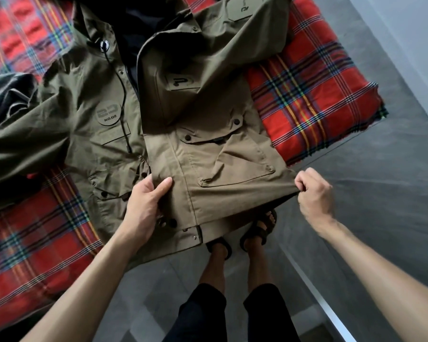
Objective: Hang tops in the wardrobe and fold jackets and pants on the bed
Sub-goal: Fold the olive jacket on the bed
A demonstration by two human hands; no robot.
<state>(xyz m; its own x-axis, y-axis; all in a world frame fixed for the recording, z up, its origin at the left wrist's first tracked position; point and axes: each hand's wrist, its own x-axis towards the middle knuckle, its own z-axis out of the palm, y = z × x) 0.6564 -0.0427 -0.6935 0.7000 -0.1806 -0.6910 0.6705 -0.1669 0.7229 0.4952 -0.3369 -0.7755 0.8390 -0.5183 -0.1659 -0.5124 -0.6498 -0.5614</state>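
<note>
An olive-green hooded jacket (158,114) lies face up on the bed, front unzipped, with round and square patches and several snap pockets. Its lower hem hangs over the bed's near edge. My left hand (143,208) grips the front opening edge of the jacket's right panel near the hem, thumb on top of the cloth. My right hand (314,193) pinches the hem's outer corner and holds it lifted off the bed, pulled out to the right. The jacket's left sleeve trails away toward the left edge of the view.
A red plaid blanket (311,99) covers the bed. A dark grey garment (8,95) lies bunched at the left. Grey tiled floor (381,169) runs along the right, with my sandalled feet (242,235) below the hem and a pale wall at the far right.
</note>
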